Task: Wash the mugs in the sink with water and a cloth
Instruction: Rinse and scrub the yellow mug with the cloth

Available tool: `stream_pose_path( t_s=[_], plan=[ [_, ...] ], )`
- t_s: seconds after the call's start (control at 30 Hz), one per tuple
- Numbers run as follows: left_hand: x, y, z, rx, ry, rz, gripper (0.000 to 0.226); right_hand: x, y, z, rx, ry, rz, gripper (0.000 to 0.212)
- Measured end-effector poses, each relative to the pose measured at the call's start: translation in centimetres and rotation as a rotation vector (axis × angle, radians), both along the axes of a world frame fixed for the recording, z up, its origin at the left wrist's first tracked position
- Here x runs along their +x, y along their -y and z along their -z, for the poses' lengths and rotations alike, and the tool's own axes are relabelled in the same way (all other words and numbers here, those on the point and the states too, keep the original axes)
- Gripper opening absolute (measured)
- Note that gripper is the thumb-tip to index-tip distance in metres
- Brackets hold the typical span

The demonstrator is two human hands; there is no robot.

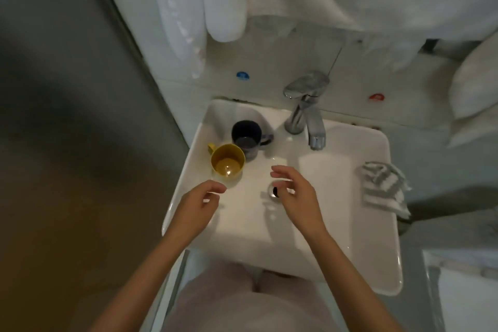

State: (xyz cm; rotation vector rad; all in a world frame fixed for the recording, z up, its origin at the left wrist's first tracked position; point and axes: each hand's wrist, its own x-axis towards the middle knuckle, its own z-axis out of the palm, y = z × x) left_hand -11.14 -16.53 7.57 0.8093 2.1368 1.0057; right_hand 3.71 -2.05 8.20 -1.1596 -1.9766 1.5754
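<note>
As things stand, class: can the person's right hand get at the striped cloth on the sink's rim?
Probably yes: the right hand is empty over the sink, and nothing lies between it and the striped cloth.

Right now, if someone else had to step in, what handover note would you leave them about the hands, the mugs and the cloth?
Left hand: empty, fingers loosely curled, over the left side of the sink, close to the yellow mug.
Right hand: empty, fingers loosely curled, above the drain.
Mugs: the yellow mug and the dark blue mug stand upright, side by side at the sink's back-left corner.
Striped cloth: crumpled on the sink's right rim, no hand on it.
Tap: no water seen running.
Done: nothing visible.
Left: turn the water on, then wash both mugs with the cloth.
</note>
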Motion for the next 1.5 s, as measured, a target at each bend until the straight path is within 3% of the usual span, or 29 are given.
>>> stream_pose_path(
  t_s=[0.37,0.6,0.87,1.03,1.17,1.3,1.4,1.5],
  plan=[
    [-5.4,-6.3,3.2,0.183,-0.26,0.129,0.031,-8.9,-0.3,2.9,0.554,0.195,-0.469,0.022],
    [-7.3,-7.6,5.6,0.214,-0.423,0.198,0.036,-9.9,-1.6,6.8,0.741,0.138,-0.493,0.022],
    [-7.5,-7.6,6.1,0.245,-0.568,0.331,0.038,-9.8,-1.3,9.5,0.959,-0.005,-0.545,0.006],
    [-6.6,-6.1,6.0,0.156,-0.635,0.455,0.031,-8.2,-1.4,9.0,1.102,0.043,-0.461,0.01],
    [-5.3,-4.3,6.0,0.108,-0.598,0.509,0.026,-5.5,-2.4,8.4,1.063,0.067,-0.391,0.008],
    [-3.6,-4.0,6.0,0.094,-0.565,0.56,0.033,-2.2,-3.8,7.1,0.74,0.018,-0.431,0.004],
    [-2.4,-4.9,5.6,0.066,-0.629,0.603,0.046,0.4,-5.1,6.4,0.613,0.026,-0.511,0.007],
    [-1.7,-6.3,5.0,0.111,-0.656,0.664,0.028,2.2,-6.8,6.2,0.47,-0.025,-0.525,0.008]
  ],
)
